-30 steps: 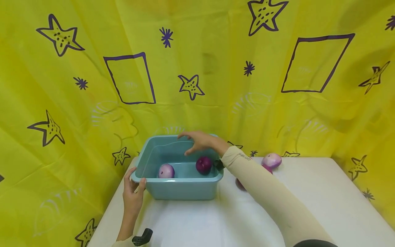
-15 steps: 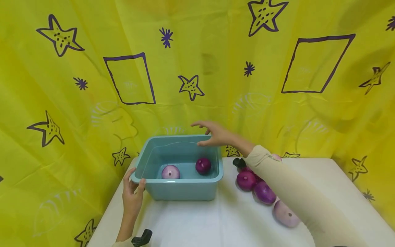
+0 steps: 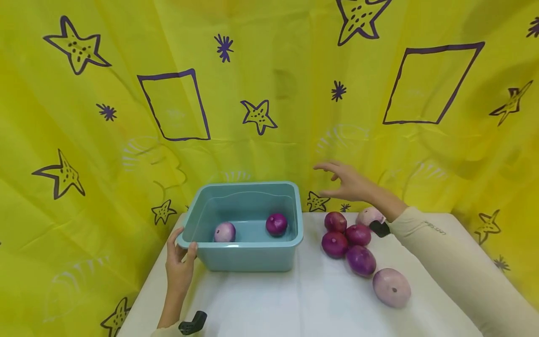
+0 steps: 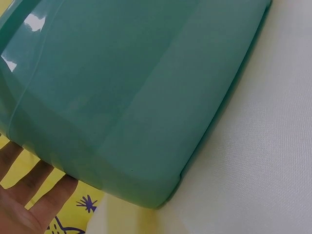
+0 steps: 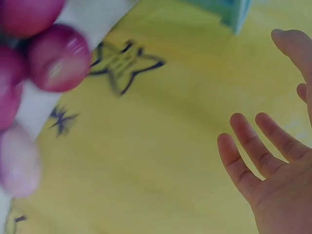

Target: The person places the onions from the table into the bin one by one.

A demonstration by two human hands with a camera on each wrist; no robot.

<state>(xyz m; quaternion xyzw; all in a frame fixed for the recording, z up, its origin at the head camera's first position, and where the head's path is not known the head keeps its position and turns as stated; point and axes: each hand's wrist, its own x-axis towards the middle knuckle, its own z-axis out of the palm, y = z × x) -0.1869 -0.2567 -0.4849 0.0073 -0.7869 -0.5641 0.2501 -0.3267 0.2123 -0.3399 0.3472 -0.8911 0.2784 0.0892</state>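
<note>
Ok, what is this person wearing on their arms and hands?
Both hands are bare. The right hand comes out of a long, snug cream sleeve with small dark lettering near the cuff. A small black wrist-mounted device sits below the left hand.

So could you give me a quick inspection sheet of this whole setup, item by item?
Surface: white table.
Job's things: teal tub holding two onions; six more onions on the table right of it.
Clutter: nothing seen.
Grippers: left hand grips the tub's near-left corner; right hand open, in the air above the loose onions, holding nothing.
Cables: nothing seen.
Surroundings: yellow curtain with purple stars and squares.
</note>
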